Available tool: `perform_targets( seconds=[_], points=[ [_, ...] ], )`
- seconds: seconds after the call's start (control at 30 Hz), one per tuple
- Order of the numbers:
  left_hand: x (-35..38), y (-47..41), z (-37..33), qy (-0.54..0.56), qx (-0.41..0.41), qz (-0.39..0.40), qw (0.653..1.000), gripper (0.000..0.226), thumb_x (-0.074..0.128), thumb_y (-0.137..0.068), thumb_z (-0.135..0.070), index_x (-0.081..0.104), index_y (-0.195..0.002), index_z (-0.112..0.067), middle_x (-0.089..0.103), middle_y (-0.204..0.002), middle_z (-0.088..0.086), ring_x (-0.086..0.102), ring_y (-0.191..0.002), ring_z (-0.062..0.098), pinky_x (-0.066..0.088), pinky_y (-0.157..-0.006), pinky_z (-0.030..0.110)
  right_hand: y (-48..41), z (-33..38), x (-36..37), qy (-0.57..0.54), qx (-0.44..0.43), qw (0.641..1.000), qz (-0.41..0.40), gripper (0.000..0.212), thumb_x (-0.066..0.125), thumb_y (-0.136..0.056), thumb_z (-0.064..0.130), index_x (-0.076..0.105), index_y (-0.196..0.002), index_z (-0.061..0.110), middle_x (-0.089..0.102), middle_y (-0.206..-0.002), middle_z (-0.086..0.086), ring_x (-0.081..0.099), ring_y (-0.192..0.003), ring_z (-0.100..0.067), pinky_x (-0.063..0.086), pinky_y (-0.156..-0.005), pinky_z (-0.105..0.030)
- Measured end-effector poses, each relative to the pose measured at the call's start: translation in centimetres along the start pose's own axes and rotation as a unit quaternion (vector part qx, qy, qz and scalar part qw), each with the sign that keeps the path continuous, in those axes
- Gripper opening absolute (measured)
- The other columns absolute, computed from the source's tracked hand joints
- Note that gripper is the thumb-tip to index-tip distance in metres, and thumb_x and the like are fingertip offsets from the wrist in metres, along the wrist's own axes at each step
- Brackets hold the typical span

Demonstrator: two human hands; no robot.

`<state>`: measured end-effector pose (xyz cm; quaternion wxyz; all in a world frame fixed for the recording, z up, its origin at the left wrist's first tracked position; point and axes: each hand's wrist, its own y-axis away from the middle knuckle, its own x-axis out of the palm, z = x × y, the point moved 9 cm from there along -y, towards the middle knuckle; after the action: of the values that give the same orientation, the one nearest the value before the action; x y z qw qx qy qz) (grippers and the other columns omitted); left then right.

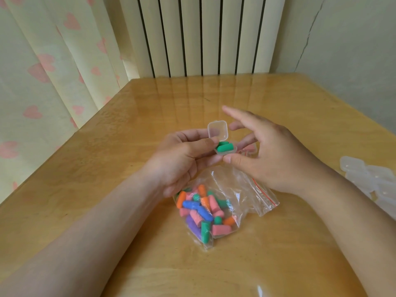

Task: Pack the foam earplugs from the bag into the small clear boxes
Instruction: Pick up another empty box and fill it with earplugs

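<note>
Head view: both hands meet above the desk [107, 168], just beyond the bag's far end.
Left hand [182, 155]: clamped on the small clear box [221, 152], which it pinches between thumb and curled fingers. It holds the box level, probably so the contents stay put.
Right hand [276, 155]: fingers spread and loose, gripping nothing. The thumb tip sits at the box's near corner, touching or just beside it; I cannot tell which. It looks ready to help close the box.
Small clear box: square, round-cornered, thin stiff plastic, slightly milky.
Lid [217, 130]: joined to the box's far edge and standing upright beyond the left thumb, so the mouth is open.
Green earplugs [224, 146]: two soft matte foam cylinders with rounded tips, lying side by side and filling the box.
Bag [246, 189]: lies on the desk beneath the hands and wrists, close for short reaches. It is thin, crinkled, glossy film with a red zip strip at the end under the right wrist.
Loose earplugs [199, 211]: heaped in the bag's near end, in pink, orange, blue, purple and green.
Packed box [248, 149]: partly hidden behind the right fingers, with pink inside.
Spare boxes [372, 179]: a frosted heap well to the right of the right wrist, likely waiting their turn.
Desk: honey-coloured wood, glossy and reflective.
</note>
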<state>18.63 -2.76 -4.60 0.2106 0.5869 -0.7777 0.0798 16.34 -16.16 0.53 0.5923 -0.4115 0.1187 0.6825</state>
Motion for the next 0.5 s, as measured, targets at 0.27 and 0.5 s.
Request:
perform_targets(
  seconds=[0.27, 0.5],
  points=[
    [1.3, 0.3, -0.3, -0.062, 0.03, 0.081, 0.994, 0.03, 0.067, -0.084, -0.012, 0.072, -0.112, -0.003, 0.073, -0.109, 0.021, 0.07, -0.096, 0.024, 0.057, -0.089, 0.03, -0.1, -0.1, -0.6, -0.002, -0.016, 0.999, -0.047, 0.046, 0.075, -0.087, 0.022, 0.064, -0.13, 0.036, 0.067, -0.111, 0.016, 0.065, -0.09, 0.0, 0.045, -0.069, -0.005],
    [1.5, 1.4, -3.1, -0.39, 0.295, 0.013, 0.872, 0.021, 0.076, -0.087, -0.014, 0.072, -0.107, -0.016, 0.073, -0.1, 0.005, 0.071, -0.091, 0.013, 0.057, -0.082, 0.027, -0.1, 0.2, -1.2, 0.01, -0.041, 0.996, -0.078, 0.018, 0.077, -0.085, 0.022, 0.074, -0.101, 0.03, 0.069, -0.093, 0.008, 0.064, -0.078, -0.007, 0.046, -0.064, -0.013]
  ],
)
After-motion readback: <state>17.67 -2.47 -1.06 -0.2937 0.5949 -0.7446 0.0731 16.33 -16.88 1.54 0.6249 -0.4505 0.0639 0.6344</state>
